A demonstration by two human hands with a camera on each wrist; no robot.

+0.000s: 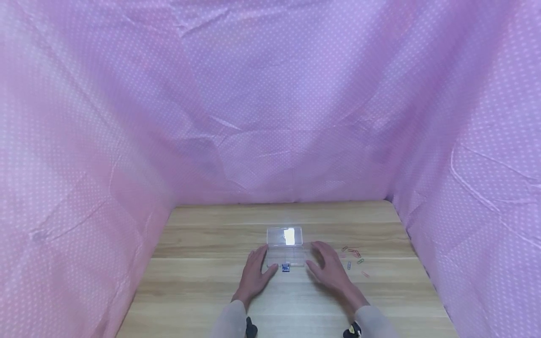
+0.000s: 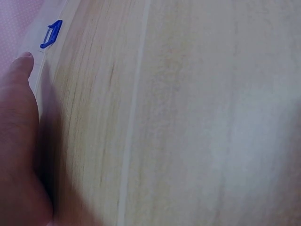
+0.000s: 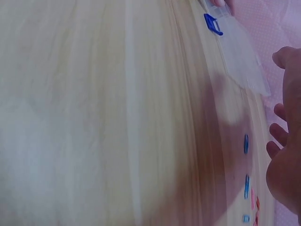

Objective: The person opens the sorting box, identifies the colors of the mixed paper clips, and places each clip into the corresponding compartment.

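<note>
A clear plastic box (image 1: pixel 275 256) lies on the table with its see-through lid (image 1: pixel 276 236) swung back on the far side. Its blue latch (image 1: pixel 286 267) faces the person; the same latch (image 2: pixel 51 34) shows in the left wrist view. My left hand (image 1: pixel 255 272) rests at the box's left side, thumb by the front edge and fingers along the side. To the right of the box, my right hand (image 1: pixel 328 267) is held a little apart from it, fingers loosely bent with nothing in them. In the right wrist view, that hand (image 3: pixel 288 122) hovers near the box.
Several coloured paper clips (image 1: pixel 358 254) lie scattered right of the right hand. The wooden table (image 1: pixel 203 281) is enclosed by pink dotted cloth (image 1: pixel 279 164) at the back and both sides.
</note>
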